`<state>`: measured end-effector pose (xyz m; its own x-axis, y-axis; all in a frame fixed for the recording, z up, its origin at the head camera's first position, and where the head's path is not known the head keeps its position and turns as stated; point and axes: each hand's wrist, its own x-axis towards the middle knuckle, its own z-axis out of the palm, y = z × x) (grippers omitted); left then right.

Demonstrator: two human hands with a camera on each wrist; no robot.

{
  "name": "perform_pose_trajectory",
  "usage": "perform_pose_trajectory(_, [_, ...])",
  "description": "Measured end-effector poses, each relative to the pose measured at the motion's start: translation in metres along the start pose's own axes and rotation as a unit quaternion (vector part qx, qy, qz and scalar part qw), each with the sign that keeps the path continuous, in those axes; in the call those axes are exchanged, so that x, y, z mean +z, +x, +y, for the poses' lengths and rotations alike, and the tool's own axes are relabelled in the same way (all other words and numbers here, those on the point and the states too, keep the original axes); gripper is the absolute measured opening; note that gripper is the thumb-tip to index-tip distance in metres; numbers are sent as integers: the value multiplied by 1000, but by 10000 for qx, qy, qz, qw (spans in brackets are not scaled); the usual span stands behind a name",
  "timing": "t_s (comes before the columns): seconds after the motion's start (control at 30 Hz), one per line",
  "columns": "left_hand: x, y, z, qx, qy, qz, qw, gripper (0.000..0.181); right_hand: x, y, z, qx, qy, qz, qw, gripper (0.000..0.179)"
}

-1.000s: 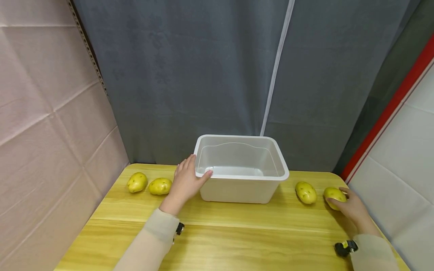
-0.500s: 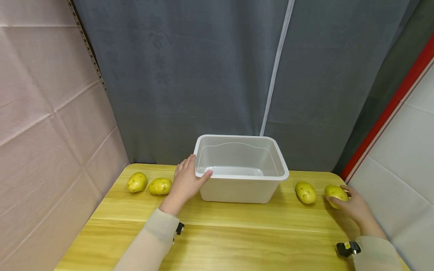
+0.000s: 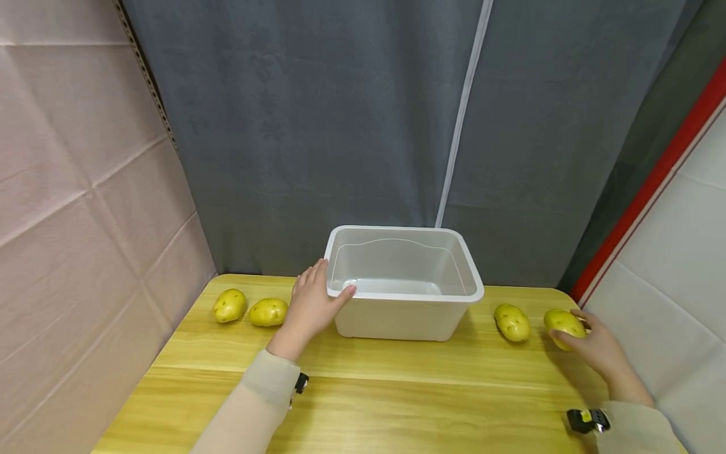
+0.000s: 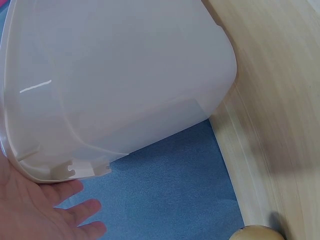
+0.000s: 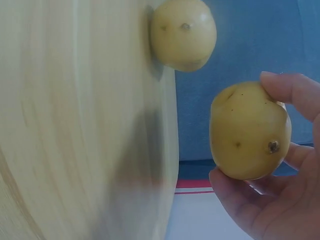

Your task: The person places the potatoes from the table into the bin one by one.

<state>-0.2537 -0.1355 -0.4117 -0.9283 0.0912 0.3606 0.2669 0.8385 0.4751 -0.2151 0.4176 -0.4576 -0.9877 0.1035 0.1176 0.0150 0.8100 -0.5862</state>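
In the head view, my right hand [image 3: 601, 347] grips a yellow potato [image 3: 565, 328] at the table's right end. The right wrist view has thumb and fingers on opposite sides of this potato [image 5: 250, 132], with its shadow apart on the tabletop. A second potato [image 3: 512, 323] lies just left of it. My left hand [image 3: 311, 304] rests at the near left corner of a white plastic bin [image 3: 397, 318], thumb along the front rim. Seen from the left wrist, its fingers [image 4: 82, 211] are spread and nearly straight beside the bin's rim; the thumb is hidden there.
Two more potatoes, one far left [image 3: 229, 306] and one [image 3: 268, 312] close to my left wrist, lie on the wooden table [image 3: 397, 403]. A grey curtain [image 3: 317, 139] hangs behind the bin. Pale cloth walls [image 3: 85, 252] flank both sides.
My right hand and the potato in it have shifted slightly to the right, away from the neighbouring potato. The left hand and the bin have stayed in place.
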Motion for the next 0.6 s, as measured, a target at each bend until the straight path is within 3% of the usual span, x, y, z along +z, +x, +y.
perform_pose_trajectory(0.6, [3, 1, -1, 50, -4, 40, 10000, 99, -9, -13, -18, -263, 104, 172, 9995, 86])
